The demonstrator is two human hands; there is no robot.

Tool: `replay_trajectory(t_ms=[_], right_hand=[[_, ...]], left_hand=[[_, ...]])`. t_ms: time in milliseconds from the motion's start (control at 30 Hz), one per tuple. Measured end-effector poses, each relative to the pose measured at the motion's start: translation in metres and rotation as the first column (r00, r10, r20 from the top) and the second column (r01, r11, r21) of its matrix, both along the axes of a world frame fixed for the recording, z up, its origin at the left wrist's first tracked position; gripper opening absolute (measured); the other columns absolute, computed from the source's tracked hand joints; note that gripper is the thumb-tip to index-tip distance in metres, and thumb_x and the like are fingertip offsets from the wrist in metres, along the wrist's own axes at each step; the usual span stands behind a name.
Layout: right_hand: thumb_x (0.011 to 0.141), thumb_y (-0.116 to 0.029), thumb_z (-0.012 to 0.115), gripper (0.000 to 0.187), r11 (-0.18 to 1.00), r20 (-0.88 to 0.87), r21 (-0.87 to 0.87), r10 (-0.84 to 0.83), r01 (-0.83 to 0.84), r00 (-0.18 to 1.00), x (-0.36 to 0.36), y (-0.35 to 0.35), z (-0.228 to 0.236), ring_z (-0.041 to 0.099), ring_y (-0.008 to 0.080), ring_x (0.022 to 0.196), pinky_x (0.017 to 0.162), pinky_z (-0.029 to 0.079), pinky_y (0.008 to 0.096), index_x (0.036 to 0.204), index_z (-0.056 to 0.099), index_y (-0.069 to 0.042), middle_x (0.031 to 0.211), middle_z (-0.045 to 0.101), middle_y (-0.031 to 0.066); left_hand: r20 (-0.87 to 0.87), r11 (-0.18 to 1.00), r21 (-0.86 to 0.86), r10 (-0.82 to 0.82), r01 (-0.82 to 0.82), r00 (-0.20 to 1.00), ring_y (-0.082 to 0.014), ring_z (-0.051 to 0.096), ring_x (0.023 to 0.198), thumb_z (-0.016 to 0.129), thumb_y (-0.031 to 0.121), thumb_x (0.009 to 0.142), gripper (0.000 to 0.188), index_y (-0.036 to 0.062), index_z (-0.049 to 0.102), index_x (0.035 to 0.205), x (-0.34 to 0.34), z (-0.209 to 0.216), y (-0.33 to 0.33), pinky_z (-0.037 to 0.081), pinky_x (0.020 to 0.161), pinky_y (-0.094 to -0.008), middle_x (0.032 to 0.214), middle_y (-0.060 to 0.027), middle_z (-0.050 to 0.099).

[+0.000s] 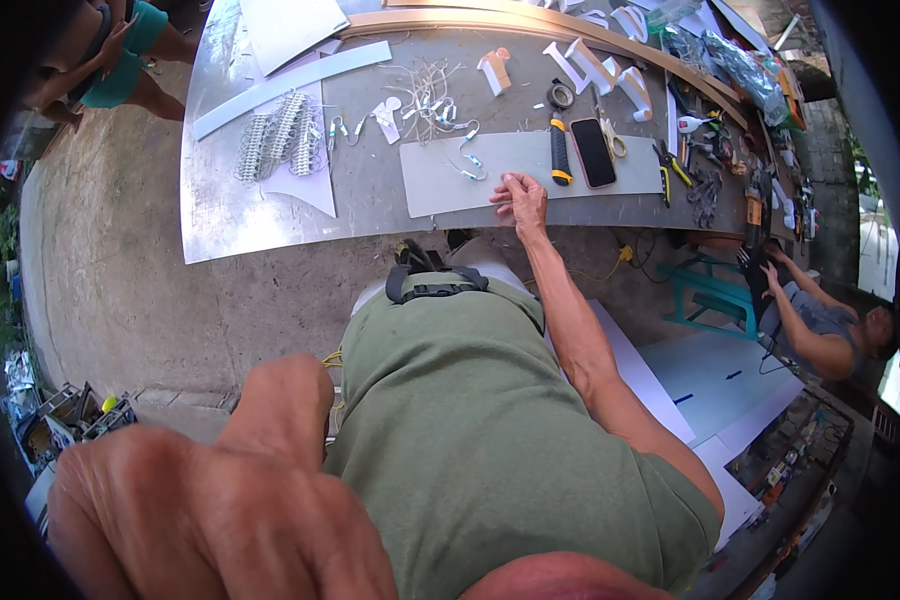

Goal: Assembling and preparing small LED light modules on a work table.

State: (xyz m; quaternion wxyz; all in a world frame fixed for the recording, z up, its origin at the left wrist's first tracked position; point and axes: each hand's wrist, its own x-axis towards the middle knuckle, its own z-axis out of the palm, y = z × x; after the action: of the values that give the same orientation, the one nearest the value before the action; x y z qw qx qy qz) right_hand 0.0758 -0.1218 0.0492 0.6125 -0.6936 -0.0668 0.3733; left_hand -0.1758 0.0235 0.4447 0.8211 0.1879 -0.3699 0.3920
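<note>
My left hand (220, 490) is large and close at the lower left, its fingers curled in; whatever they may hold is hidden. My right hand (522, 203) rests over the near edge of a pale flat sheet (427, 185) on the metal table, with its fingers loosely bent and slightly apart. Nothing shows in it. Just beyond its fingertips, a short wired string of small white-and-blue modules (473, 160) lies on the sheet. To its right are an orange-and-black handled tool (560, 152) and a dark-screened phone (594, 155).
Tangled white wires (430, 95), bundled module strings (282, 140) and white raised letters (595, 70) cover the metal table (215, 215). Pliers (676, 165) and a tape roll (560, 95) lie rightward. One person (820, 320) sits at right near a teal stool (705, 295); another (120, 55) stands far left.
</note>
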Motion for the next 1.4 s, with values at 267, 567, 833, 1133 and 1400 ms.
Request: replay_trajectory(t_ms=[267, 567, 833, 1133, 1400], right_hand=[[0.098, -0.016, 0.063, 0.023, 0.982, -0.121, 0.051, 0.189, -0.184, 0.975, 0.024, -0.037, 0.015, 0.071, 0.016, 0.068, 0.052, 0.054, 0.0238, 0.113, 0.065, 0.002, 0.09, 0.072, 0.0109], [0.099, -0.016, 0.062, 0.023, 0.968, 0.05, -0.02, 0.252, -0.251, 0.966, 0.086, -0.082, 0.034, 0.067, 0.0111, 0.068, 0.053, 0.052, 0.0222, 0.114, 0.066, 0.001, 0.091, 0.072, 0.0085], [0.097, -0.012, 0.064, 0.022, 0.945, 0.083, -0.036, 0.327, -0.325, 0.941, 0.118, -0.086, 0.034, 0.067, 0.0114, 0.069, 0.054, 0.053, 0.0231, 0.114, 0.067, 0.003, 0.092, 0.072, 0.0087], [0.1, -0.014, 0.061, 0.022, 0.93, 0.088, -0.023, 0.366, -0.366, 0.926, 0.129, -0.068, 0.032, 0.065, 0.0104, 0.07, 0.056, 0.053, 0.0235, 0.113, 0.068, 0.002, 0.092, 0.072, 0.0083], [0.1, -0.014, 0.061, 0.021, 0.919, 0.114, 0.062, 0.381, -0.39, 0.917, 0.151, -0.039, 0.05, 0.066, 0.0104, 0.072, 0.056, 0.053, 0.0224, 0.113, 0.067, 0.002, 0.092, 0.072, 0.0087]], left_hand=[[-0.6, 0.532, 0.8, 0.721, -0.278, -0.346, -0.0115, 0.068, 0.075, 0.074, 0.011, 0.092, 0.022, -0.0023, 0.071, 0.11, 0.008, -0.148, 0.084, 0.055, 0.067, -0.0248, 0.089, -0.0086, 0.074], [-0.018, 0.473, 0.85, 0.467, 0.233, -0.884, -0.0307, 0.07, 0.094, 0.083, 0.02, 0.073, 0.041, 0.002, 0.072, 0.108, -0.031, -0.374, 0.126, 0.054, 0.086, -0.0402, 0.1, -0.0148, 0.073], [0.168, 0.115, 0.956, 0.54, 0.27, -0.825, -0.0334, 0.061, 0.104, 0.08, 0.008, 0.07, 0.036, 0.0065, 0.069, 0.105, -0.015, -0.388, 0.113, 0.049, 0.091, -0.042, 0.106, -0.0128, 0.063], [0.184, 0.143, 0.931, 0.614, 0.337, -0.768, -0.0273, 0.061, 0.099, 0.078, 0.007, 0.075, 0.016, 0.0106, 0.078, 0.09, -0.015, -0.393, 0.119, 0.049, 0.088, -0.0392, 0.097, -0.0071, 0.065], [-0.597, 0.279, 0.802, 0.346, -0.528, -0.724, -0.0111, 0.068, 0.074, 0.072, 0.011, 0.094, 0.015, -0.0034, 0.07, 0.094, -0.035, -0.356, 0.146, 0.054, 0.063, -0.0244, 0.085, -0.0062, 0.074]])
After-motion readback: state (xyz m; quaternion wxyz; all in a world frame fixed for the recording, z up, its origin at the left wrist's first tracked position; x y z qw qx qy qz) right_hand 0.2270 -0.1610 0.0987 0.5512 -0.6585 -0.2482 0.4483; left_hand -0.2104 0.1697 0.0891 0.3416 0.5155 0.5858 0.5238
